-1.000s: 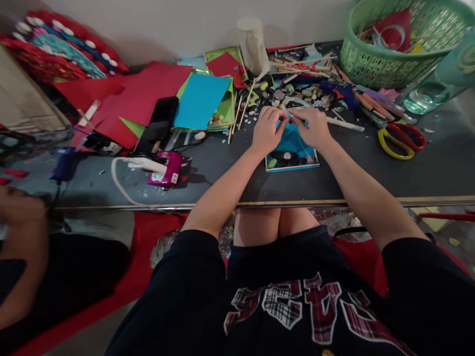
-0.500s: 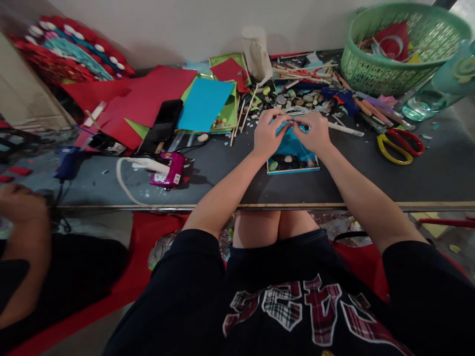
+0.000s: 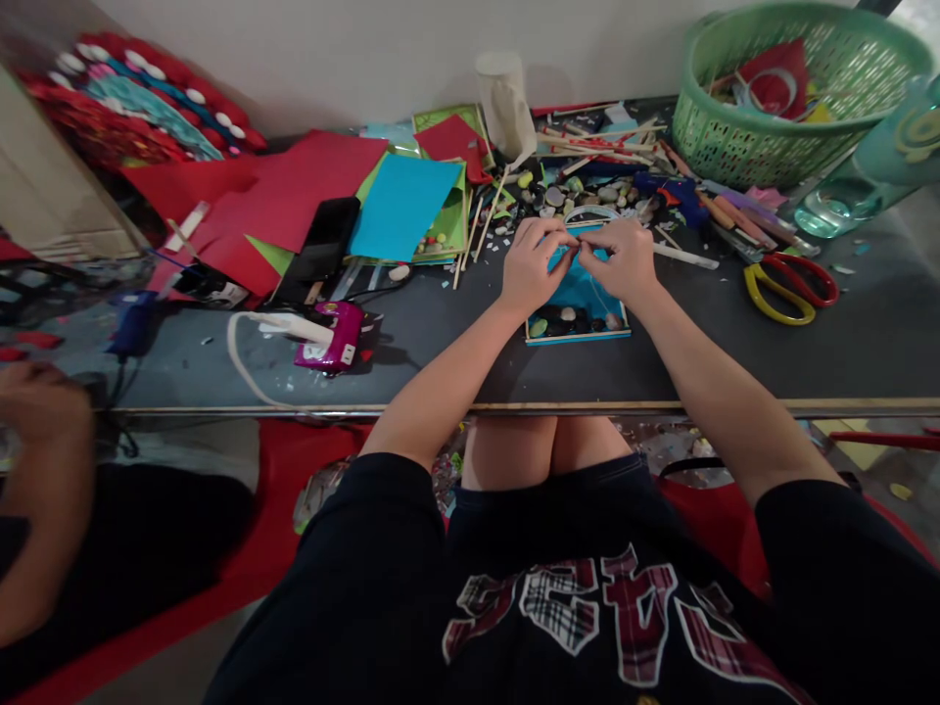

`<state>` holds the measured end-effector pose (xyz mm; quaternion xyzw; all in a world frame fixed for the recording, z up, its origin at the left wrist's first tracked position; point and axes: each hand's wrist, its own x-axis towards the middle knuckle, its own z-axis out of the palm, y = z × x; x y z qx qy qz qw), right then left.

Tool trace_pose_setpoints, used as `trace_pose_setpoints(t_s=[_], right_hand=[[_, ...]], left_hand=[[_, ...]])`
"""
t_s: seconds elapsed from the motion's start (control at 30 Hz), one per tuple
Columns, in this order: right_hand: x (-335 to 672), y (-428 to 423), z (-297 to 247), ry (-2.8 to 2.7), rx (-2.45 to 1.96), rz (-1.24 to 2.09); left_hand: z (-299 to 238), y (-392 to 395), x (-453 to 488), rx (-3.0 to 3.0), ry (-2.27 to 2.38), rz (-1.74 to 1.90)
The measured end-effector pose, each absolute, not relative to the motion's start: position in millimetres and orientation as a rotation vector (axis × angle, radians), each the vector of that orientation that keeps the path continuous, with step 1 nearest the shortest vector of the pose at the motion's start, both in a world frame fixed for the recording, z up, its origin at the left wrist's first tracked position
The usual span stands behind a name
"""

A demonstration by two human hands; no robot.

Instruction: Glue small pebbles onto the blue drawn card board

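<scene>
Frame (image 3: 580, 294), blue-backed with thin pale edges, lies flat on the tabletop (image 3: 470, 357) straight ahead of the person, between the forearms and set back from the front edge; its far part is largely covered by the hands. A row of stones (image 3: 582, 321), mostly dark, sits along its near side, with a bare stretch of blue behind them. The left hand (image 3: 533, 264) and the right hand (image 3: 623, 258) meet over the far half, each with thumb and fingertips pinched together, seemingly on a thin pale thread (image 3: 598, 295) that runs down over the blue; the exact hold is too small to make out. The step in hand looks like fine fingertip work with that thread above the frame. The next move seems to call for a firm pinch from both hands and small, even pulls, with enough slack to leave the stones undisturbed. Just right of the right hand lies a white strip (image 3: 686, 257); loose pebbles (image 3: 554, 198) spread beyond the far edge.
</scene>
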<state>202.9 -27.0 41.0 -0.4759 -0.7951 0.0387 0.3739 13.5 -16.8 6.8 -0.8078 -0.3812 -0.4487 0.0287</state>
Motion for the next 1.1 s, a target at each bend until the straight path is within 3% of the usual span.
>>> trace_pose_setpoints(t_s=[0.5,0.8,0.97,1.1], right_hand=[[197,-15,34,-1.605,-1.130,0.527],[283,7,56,-1.474,-1.564,-0.151],[277,-2,68,-1.308,-1.975,-0.184],[270,-4,71,-1.196,-2.064,-0.236]], left_hand=[[14,-23,12,-2.600,-1.107,-1.376],[10,-15,7,-2.514,-1.183,-1.541],[7,-10,2,-2.437,-1.305,-1.684],[4,-7,1,-2.432,-1.319,-1.703]])
